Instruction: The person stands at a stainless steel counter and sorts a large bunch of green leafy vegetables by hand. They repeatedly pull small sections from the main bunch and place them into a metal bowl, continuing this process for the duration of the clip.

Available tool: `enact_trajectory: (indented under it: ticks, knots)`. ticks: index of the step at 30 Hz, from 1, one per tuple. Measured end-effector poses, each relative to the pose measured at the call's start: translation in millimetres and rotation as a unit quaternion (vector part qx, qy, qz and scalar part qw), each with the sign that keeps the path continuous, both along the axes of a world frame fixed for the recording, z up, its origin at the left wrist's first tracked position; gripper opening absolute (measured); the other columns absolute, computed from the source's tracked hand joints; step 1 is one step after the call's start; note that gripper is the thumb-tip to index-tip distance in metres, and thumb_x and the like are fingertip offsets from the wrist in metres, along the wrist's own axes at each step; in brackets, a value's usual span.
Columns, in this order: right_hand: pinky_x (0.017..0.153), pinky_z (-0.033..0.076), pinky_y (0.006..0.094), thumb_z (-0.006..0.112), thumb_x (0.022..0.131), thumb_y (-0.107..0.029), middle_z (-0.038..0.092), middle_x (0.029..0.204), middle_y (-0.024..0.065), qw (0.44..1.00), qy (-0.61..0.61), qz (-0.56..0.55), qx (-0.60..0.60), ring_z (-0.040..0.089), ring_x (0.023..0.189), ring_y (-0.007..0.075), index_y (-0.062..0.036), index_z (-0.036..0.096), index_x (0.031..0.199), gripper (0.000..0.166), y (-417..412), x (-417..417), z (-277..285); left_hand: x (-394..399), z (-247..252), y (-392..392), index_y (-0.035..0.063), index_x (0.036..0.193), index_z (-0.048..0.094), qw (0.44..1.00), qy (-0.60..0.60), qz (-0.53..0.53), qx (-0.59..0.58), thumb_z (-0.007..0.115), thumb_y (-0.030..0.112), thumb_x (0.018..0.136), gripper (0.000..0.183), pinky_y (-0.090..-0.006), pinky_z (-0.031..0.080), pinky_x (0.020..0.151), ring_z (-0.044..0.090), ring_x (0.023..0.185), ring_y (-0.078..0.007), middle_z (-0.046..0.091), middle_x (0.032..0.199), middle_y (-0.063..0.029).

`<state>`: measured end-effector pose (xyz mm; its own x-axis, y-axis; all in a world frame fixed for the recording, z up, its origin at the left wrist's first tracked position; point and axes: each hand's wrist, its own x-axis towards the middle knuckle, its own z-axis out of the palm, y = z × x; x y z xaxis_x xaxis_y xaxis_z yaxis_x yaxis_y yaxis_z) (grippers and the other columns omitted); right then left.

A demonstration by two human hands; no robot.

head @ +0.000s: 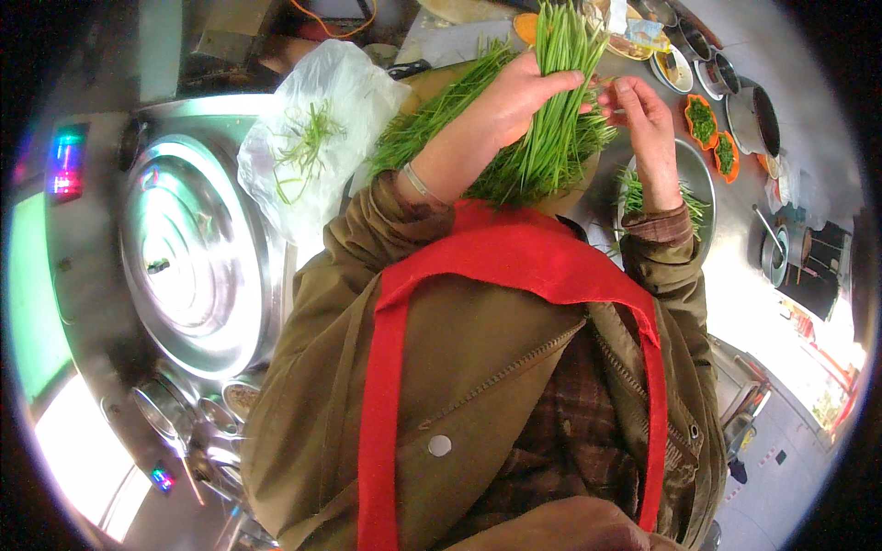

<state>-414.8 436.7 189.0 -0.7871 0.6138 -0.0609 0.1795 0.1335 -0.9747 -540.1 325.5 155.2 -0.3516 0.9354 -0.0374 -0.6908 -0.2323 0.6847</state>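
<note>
My left hand (524,93) grips an upright bunch of long green stalks, which look like garlic chives (551,144), with the thumb across the front. Close to the bunch's right side is my right hand (637,103), its fingers bent and the fingertips near the stalks; whether they pinch a strand is too small to tell. A larger heap of the same greens (441,103) lies behind and below my left forearm. To the left, a white plastic bag (272,131) bears a few loose trimmings. Under my right forearm, a metal basin (704,165) holds more greens.
A large round metal lid (200,255) stands at the left. Along the right are orange dishes of chopped greens (701,122), a deep metal pot (751,120), a white bowl (672,69) and a small pan (775,258). Metal containers (162,410) sit at the lower left.
</note>
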Motion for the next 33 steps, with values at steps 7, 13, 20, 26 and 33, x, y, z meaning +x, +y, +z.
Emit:
enact_trajectory:
  ticks: [7, 13, 20, 26, 33]
  knots:
    - [0.067, 0.043, 0.0211, 0.045, 0.086, -0.022, 0.059, 0.085, 0.0038, 0.999, 0.034, -0.011, -0.005, 0.055, 0.078, 0.0092, -0.0027, 0.056, 0.098, 0.025, -3.0, -2.0, 4.6, 0.8, 5.1, -2.9, -0.0001, 0.103, 0.048, 1.0, 0.0, 0.018, 0.017, 0.048, 0.002, 0.08, 0.024, -0.0313, 0.049, 0.071, 0.055, 0.087, -0.0202, 0.055, 0.096, -0.011]
    - [0.074, 0.042, 0.0236, 0.045, 0.086, -0.024, 0.059, 0.088, 0.0056, 0.997, 0.054, -0.063, 0.005, 0.055, 0.081, 0.0113, -0.0017, 0.055, 0.099, 0.028, 8.4, 5.8, -1.8, -1.1, 5.4, -4.5, -0.0014, 0.103, 0.048, 1.0, 0.009, 0.016, 0.008, 0.047, 0.002, 0.08, 0.023, -0.0301, 0.049, 0.07, 0.057, 0.084, -0.0206, 0.056, 0.093, -0.0133]
    - [0.087, 0.034, 0.0322, 0.033, 0.087, -0.042, 0.048, 0.113, 0.0106, 0.999, 0.011, 0.033, -0.03, 0.044, 0.104, 0.0181, -0.0006, 0.043, 0.117, 0.052, -9.1, 4.1, -6.9, 7.3, 0.9, 1.5, 0.0005, 0.108, 0.047, 0.994, 0.104, 0.02, 0.027, 0.047, 0.006, 0.082, 0.027, -0.0292, 0.047, 0.074, 0.056, 0.087, -0.0189, 0.057, 0.097, -0.0099]
    - [0.09, 0.031, 0.029, 0.051, 0.081, -0.036, 0.043, 0.115, 0.0102, 0.989, 0.101, 0.039, -0.104, 0.041, 0.103, 0.0165, 0.0012, 0.03, 0.124, 0.061, -33.8, -12.7, -0.6, 17.8, 14.3, 2.4, 0.0001, 0.108, 0.044, 0.838, 0.513, 0.148, -0.113, 0.052, 0.012, 0.077, 0.034, -0.0349, 0.044, 0.076, 0.054, 0.091, -0.0302, 0.054, 0.099, -0.0172]
    - [0.084, 0.037, 0.0277, 0.051, 0.083, -0.024, 0.054, 0.104, 0.0111, 0.96, 0.146, -0.037, -0.235, 0.049, 0.097, 0.0156, 0.0002, 0.049, 0.103, 0.031, -30.5, -28.4, -1.5, 17.2, 15.9, 4.2, -0.0028, 0.113, 0.034, 0.754, 0.645, 0.065, -0.108, 0.057, 0.018, 0.072, 0.052, -0.0396, 0.043, 0.077, 0.049, 0.092, -0.0391, 0.048, 0.102, -0.0262]
